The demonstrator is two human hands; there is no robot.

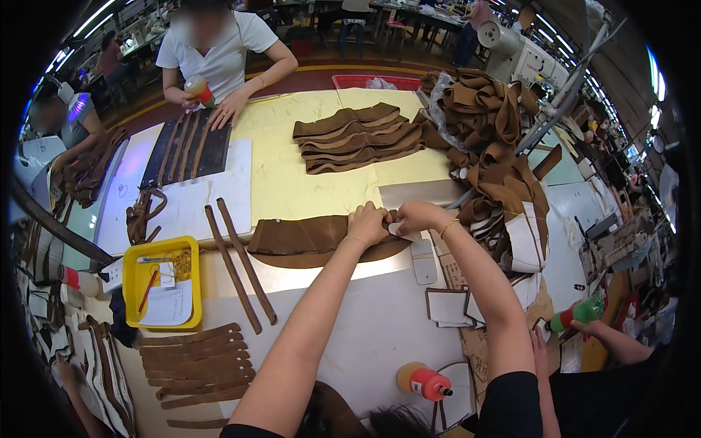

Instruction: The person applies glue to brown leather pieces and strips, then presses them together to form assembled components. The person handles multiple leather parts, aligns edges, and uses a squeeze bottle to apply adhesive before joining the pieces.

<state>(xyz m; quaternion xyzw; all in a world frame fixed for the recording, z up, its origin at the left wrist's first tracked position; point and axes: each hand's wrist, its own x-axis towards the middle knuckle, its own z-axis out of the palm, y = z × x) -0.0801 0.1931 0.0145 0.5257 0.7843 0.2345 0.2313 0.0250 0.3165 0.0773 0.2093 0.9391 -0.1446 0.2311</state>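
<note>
A long brown leather piece (299, 237) with a curved lower edge lies across the middle of the table. At its right end my left hand (367, 223) is closed, fingertips pinched on the leather's upper edge. Right beside it, nearly touching, my right hand (426, 217) is closed round a small white flat piece (401, 231) with a rounded edge. That piece rests against the leather's end; its exact kind is unclear, and my fingers hide part of it. Two narrow brown strips (242, 263) lie to the left.
Wavy brown pieces (358, 139) lie beyond my hands, and a big brown pile (485, 117) rises at right. A yellow tray (198, 292) sits left. Brown strips (197, 361) lie near left, a red-capped bottle (427, 382) near right. A co-worker (219, 58) works opposite; another hand (584, 327) holds a green bottle.
</note>
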